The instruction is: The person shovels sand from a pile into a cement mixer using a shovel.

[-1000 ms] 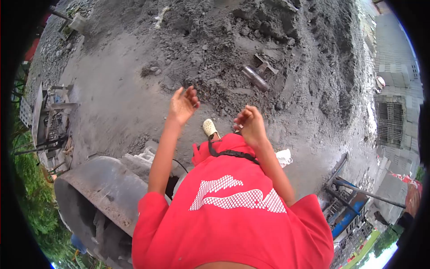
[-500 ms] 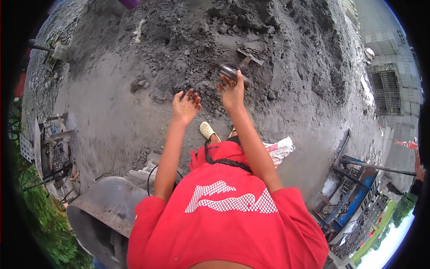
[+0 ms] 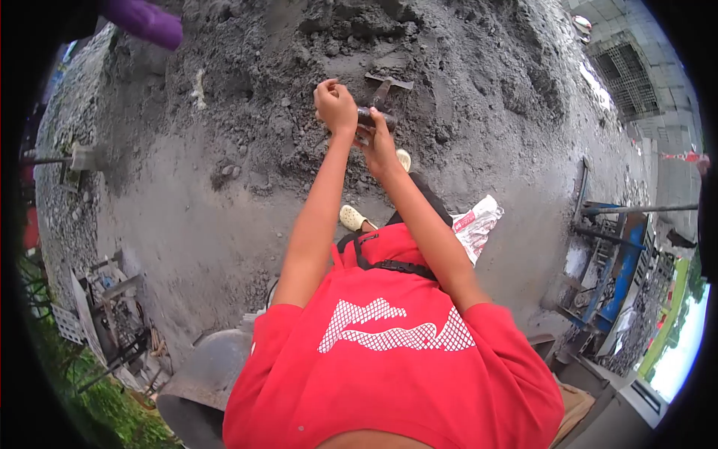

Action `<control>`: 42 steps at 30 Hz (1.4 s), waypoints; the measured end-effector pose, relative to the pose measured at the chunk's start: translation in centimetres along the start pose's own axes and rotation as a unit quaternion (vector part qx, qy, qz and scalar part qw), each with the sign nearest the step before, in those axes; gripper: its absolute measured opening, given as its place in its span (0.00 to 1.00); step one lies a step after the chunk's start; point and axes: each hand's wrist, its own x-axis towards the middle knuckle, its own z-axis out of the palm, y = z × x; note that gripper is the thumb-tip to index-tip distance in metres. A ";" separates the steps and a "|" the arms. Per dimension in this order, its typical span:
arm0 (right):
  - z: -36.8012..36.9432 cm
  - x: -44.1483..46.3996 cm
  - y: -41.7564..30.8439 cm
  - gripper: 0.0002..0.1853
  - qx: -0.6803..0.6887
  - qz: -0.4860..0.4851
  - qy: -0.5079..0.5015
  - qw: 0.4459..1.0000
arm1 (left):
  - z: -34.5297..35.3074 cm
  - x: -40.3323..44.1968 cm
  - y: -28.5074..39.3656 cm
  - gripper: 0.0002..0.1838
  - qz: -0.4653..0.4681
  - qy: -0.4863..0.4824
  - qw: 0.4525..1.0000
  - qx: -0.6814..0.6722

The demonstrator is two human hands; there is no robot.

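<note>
Near both hands (image 3: 338, 109), metal tool (image 3: 382, 93), partly behind the right.

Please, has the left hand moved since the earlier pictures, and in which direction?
Yes. Judged against the pale patch on the ground, the left hand has moved forward and to the right.
</note>
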 end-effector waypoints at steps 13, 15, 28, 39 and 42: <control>-2.5 3.3 -1.9 0.18 0.048 -0.010 0.061 0.997 | 4.0 -1.9 2.8 0.13 0.017 0.004 0.999 -0.036; -4.5 1.7 -2.0 0.15 0.033 -0.008 0.032 0.999 | 3.7 -3.5 2.2 0.13 -0.001 -0.051 0.998 -0.029; -13.8 -2.9 2.0 0.21 0.054 0.023 -0.055 0.997 | 1.5 -13.2 -0.7 0.14 0.011 -0.202 0.970 0.136; -25.5 -6.9 -4.2 0.13 0.175 0.016 0.239 0.955 | 5.5 -24.3 -1.6 0.27 -0.061 -0.395 0.916 0.043; -24.1 -4.7 -7.7 0.12 0.242 -0.057 0.281 0.927 | 7.3 -20.9 -4.4 0.28 -0.135 -0.405 0.901 0.072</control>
